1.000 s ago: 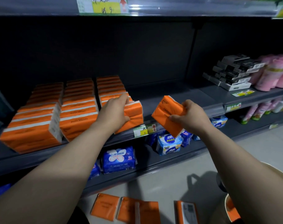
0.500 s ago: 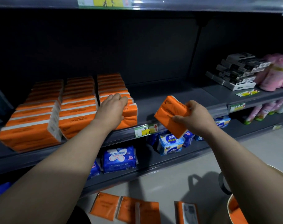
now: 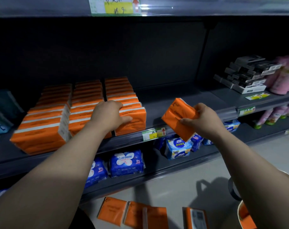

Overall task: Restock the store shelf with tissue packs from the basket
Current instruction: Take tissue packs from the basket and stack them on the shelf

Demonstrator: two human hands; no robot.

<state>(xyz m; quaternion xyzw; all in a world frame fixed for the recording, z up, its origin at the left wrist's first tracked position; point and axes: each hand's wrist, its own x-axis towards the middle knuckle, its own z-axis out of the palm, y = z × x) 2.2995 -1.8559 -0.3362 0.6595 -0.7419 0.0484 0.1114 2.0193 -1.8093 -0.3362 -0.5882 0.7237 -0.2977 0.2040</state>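
Three rows of orange tissue packs point(image 3: 46, 129) fill the left part of the grey shelf point(image 3: 176, 103). My left hand point(image 3: 110, 115) lies over the front pack of the right row point(image 3: 134, 121), fingers on its top and thumb down its front face. My right hand point(image 3: 204, 119) grips another orange tissue pack point(image 3: 176, 117), tilted, in the air at the shelf's front edge, to the right of the rows. The basket point(image 3: 246, 215) shows only as a rim with orange inside at the bottom right.
Several orange packs point(image 3: 134, 212) lie on the floor below. Blue packs point(image 3: 126, 163) sit on the lower shelf. Black and white boxes point(image 3: 249, 75) and pink rolls point(image 3: 284, 78) stand at the shelf's right. A yellow price tag point(image 3: 154, 133) hangs on the shelf edge.
My left hand has slid forward along the right row, its thumb now down the front pack's face. My right hand keeps the tilted pack in nearly the same place.
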